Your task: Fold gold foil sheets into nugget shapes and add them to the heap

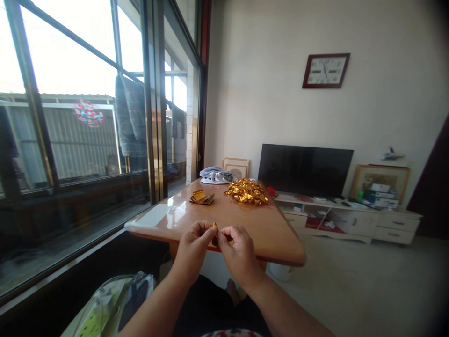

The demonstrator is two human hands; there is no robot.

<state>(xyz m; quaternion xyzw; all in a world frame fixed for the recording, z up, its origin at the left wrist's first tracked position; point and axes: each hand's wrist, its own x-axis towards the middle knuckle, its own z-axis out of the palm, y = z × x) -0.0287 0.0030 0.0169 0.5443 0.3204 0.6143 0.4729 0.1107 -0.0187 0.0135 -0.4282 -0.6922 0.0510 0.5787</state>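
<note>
The only writing in the room is too small or blurred to make out: the numerals on the dark-framed wall clock (326,70) and the green print on the pale bag (105,304) that sits low beside the seated person. At the near edge of the glossy orange-brown counter (266,248), the person's left hand (192,248) and right hand (240,255) are raised close together, fingers curled, pinching a small piece of gold foil (214,232) between their fingertips. Its shiny tip just shows above the fingers; the rest is mostly hidden. Farther along the counter lies a loose, glittering heap of gold foil pieces (246,192), crumpled-looking and piled in a low mound. To its left, well apart from it, sits a small flat stack of gold foil (202,197) with darker edges. Past both, at the far end, lies a bundle of grey-and-white cloth (215,176). A black television (305,168) stands on a white cabinet (351,221) beyond the counter.
</note>
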